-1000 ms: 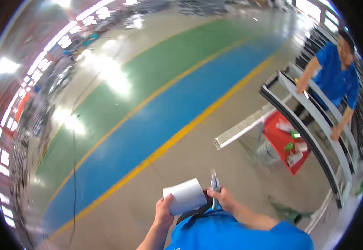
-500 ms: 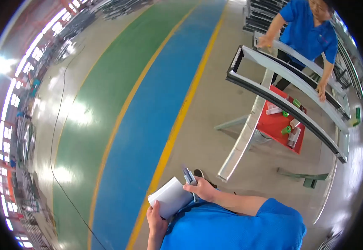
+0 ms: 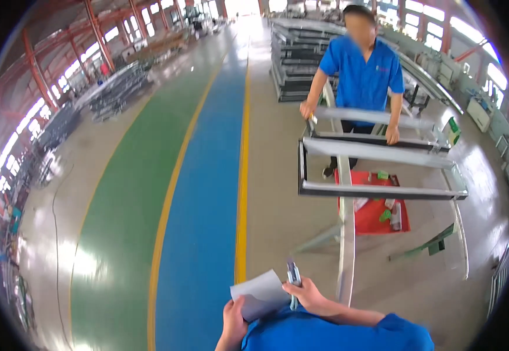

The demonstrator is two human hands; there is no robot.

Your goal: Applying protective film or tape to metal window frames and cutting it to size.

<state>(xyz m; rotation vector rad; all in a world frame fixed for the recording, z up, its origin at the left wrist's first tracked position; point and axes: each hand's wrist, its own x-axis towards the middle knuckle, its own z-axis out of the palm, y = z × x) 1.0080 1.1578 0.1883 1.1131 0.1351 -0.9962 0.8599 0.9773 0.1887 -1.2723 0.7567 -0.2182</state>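
My left hand (image 3: 233,319) grips the lower left edge of a white sheet of paper (image 3: 258,292) held close in front of my chest. My right hand (image 3: 308,293) is closed around a small grey-blue tool (image 3: 293,276) that stands upright just beside the paper's right edge. My blue sleeve fills the bottom of the view. Ahead on the right, a long grey metal frame (image 3: 377,190) rests on a stand (image 3: 346,234).
A co-worker in a blue shirt (image 3: 360,76) stands at the far side of the frame with both hands on its rails. A red tray (image 3: 364,216) with small parts lies on the floor under the frame. Green, blue and yellow floor stripes (image 3: 207,193) run ahead; stacked metal profiles (image 3: 295,55) stand behind.
The view has swung so the floor stripes now run straight ahead and the frame and co-worker sit upper right. My hands still hold the paper and the tool.
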